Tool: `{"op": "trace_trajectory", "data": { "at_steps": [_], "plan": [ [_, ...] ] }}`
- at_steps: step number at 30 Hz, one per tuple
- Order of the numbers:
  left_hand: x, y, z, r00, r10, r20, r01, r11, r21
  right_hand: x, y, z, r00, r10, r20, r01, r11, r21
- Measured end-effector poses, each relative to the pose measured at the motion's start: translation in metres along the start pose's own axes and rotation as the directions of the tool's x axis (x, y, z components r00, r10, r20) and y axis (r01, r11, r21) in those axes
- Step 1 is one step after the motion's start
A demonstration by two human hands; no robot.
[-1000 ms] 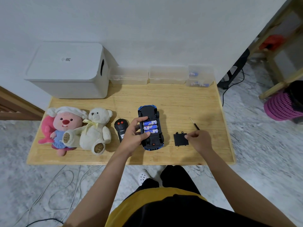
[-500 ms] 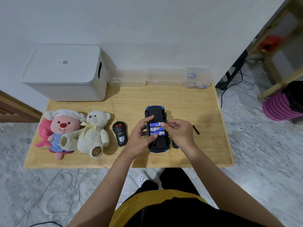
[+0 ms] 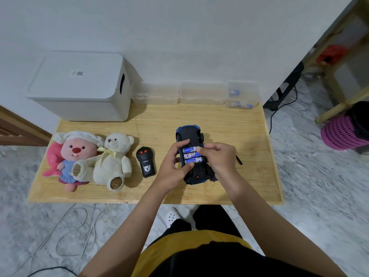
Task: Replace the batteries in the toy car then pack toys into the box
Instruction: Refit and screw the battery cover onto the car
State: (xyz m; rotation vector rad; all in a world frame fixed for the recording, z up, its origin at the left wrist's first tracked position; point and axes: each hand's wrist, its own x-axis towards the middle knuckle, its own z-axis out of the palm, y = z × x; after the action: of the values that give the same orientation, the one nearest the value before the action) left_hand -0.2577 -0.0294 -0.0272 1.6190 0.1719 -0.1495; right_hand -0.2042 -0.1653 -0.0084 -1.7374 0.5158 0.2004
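The blue toy car point(image 3: 190, 134) lies upside down on the wooden table point(image 3: 229, 124), its battery bay open with three blue batteries point(image 3: 191, 155) showing. My left hand point(image 3: 174, 162) grips the car from the left, thumb at the lowest battery. My right hand point(image 3: 218, 156) reaches in from the right, fingertips curled onto the top battery. The black battery cover point(image 3: 213, 177) peeks out under my right wrist. A black remote point(image 3: 146, 161), a white teddy bear point(image 3: 114, 158) and a pink plush point(image 3: 72, 156) sit to the left. The white lidded box point(image 3: 79, 88) stands at the back left.
Three clear plastic containers point(image 3: 201, 92) line the back wall; the right one point(image 3: 241, 94) holds blue batteries. A small screwdriver point(image 3: 239, 159) lies right of my right hand. Cables trail on the marble floor point(image 3: 60, 236). A pink basket point(image 3: 343, 132) stands at the far right.
My right hand left the battery cover on the table and moved left onto the batteries in the car. My left hand kept hold of the car.
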Motion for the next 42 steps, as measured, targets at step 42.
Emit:
{"op": "trace_trajectory", "data": {
  "at_steps": [42],
  "plan": [
    [-0.023, -0.032, 0.003, 0.973, -0.231, 0.02, 0.232, 0.966, -0.112, 0.009, 0.065, -0.069, 0.99, -0.116, 0.086, 0.131, 0.972, -0.197]
  ]
}}
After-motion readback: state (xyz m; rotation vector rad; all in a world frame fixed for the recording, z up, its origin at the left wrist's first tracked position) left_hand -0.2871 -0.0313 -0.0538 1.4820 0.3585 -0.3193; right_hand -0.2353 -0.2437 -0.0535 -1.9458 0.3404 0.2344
